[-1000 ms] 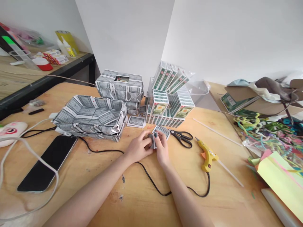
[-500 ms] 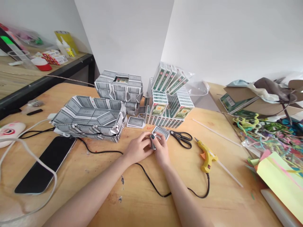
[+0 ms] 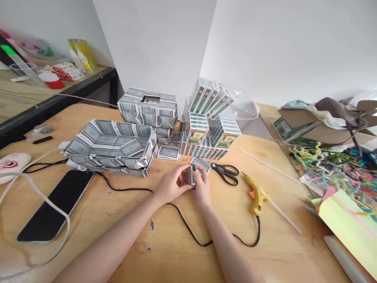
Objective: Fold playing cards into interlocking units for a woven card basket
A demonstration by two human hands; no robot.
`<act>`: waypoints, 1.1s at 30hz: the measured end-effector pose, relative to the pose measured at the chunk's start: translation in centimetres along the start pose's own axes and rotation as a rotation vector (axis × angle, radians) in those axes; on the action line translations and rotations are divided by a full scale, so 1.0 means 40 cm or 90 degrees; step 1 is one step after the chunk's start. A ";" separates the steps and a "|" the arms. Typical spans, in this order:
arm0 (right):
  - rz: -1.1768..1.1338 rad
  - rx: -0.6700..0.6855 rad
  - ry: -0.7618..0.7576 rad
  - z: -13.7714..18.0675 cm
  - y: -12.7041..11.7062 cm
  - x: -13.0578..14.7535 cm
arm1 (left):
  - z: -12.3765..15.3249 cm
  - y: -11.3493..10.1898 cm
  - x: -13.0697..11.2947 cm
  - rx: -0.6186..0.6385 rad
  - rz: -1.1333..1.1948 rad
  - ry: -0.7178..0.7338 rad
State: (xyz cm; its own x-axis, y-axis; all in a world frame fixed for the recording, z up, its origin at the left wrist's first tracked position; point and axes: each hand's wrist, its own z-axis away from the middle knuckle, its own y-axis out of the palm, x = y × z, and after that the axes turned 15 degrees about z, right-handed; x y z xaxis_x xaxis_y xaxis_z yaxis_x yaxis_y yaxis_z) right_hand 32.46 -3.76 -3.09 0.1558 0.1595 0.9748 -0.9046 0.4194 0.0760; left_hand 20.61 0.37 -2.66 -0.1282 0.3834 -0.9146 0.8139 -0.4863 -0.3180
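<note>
My left hand [image 3: 171, 186] and my right hand [image 3: 202, 187] meet at the middle of the wooden table [image 3: 188, 251], both pinched on a small folded playing card [image 3: 191, 177] with a grey patterned back. A loose card [image 3: 201, 164] lies flat just beyond my fingers. Black scissors [image 3: 226, 172] rest to the right of my right hand, and a yellow glue gun [image 3: 257, 194] lies further right with its black cord [image 3: 188, 226] running under my forearms.
A tray built of folded cards [image 3: 113, 147] sits at the left, a second card box [image 3: 149, 108] behind it. Stacked card packs [image 3: 210, 125] stand at the back. A black phone [image 3: 55, 204] and white cable lie at the left; pipe cleaners and coloured paper [image 3: 347, 214] crowd the right.
My fingers have turned the folded card slightly between both hands, so that it stands more upright. The hands stay in the same spot on the table.
</note>
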 end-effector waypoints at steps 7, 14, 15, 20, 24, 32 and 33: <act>0.038 0.009 -0.001 -0.007 -0.006 -0.014 | 0.000 -0.001 -0.004 -0.007 0.025 0.045; 0.038 0.047 0.003 -0.002 -0.010 -0.004 | 0.002 -0.001 -0.005 -0.013 0.046 0.040; 0.027 0.053 0.005 -0.002 -0.010 -0.002 | 0.002 -0.002 -0.006 -0.015 0.043 0.042; -0.019 0.077 0.022 -0.002 -0.009 0.008 | 0.001 -0.004 -0.014 -0.024 0.021 0.072; -0.046 0.086 0.028 -0.001 -0.005 0.015 | -0.001 -0.005 -0.016 -0.034 0.014 0.084; -0.042 0.082 0.029 -0.001 -0.004 0.026 | -0.003 -0.004 -0.007 -0.037 0.043 0.068; -0.046 0.085 0.028 -0.001 -0.005 0.026 | -0.003 -0.004 -0.008 -0.033 0.047 0.068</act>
State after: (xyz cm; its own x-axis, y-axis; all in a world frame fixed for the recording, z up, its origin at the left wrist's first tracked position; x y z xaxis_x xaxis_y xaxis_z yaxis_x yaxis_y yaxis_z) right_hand 32.80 -3.64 -2.10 0.2365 0.1729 0.9561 -0.9347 0.3090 0.1753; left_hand 20.58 0.42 -2.29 -0.0080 0.4315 -0.9021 0.8471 -0.4764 -0.2354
